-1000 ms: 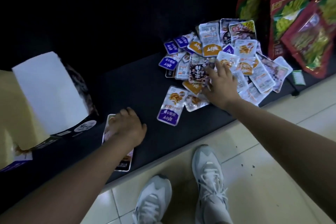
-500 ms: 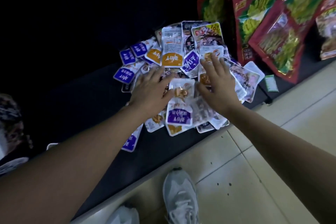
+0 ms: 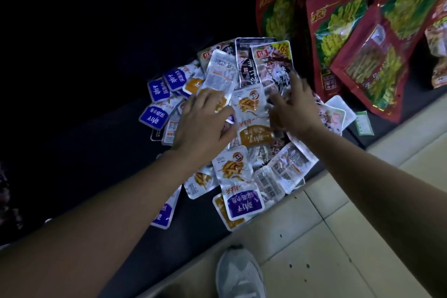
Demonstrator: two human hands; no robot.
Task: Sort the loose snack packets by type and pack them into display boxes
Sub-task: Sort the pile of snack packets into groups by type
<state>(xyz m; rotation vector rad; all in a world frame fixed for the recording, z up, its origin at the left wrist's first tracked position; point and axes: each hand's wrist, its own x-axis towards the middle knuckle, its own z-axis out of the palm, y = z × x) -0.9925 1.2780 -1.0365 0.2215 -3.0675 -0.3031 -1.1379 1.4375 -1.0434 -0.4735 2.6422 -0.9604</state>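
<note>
A low black shelf surface [image 3: 101,152] runs across a dark room, with a pale tiled floor [image 3: 338,225] in front of it. On this surface lies the mixed heap of small flat foil snack packets [image 3: 278,176]; no display box is in view.

At the left edge of the heap the purple-labelled white packets [image 3: 152,116] lie already near each other. Next comes the left hand [image 3: 205,123], with its fingers spread and laid flat on the packets. Between the two hands lies an orange-labelled white packet [image 3: 254,116], face up. The right hand [image 3: 297,109] reaches over the far side of the heap, near a dark packet with a yellow corner [image 3: 271,63]. Its fingertips are blurred, so I cannot tell if they pinch something. Large red snack bags [image 3: 343,38] lean just beside the heap on the right.

I judge that the step is sorting by label colour. It would be better to hold the heap steady with the flat hand and take one type at a time, beginning with face-up packets. Several packets lie face down, so each should be turned before it is sorted.
</note>
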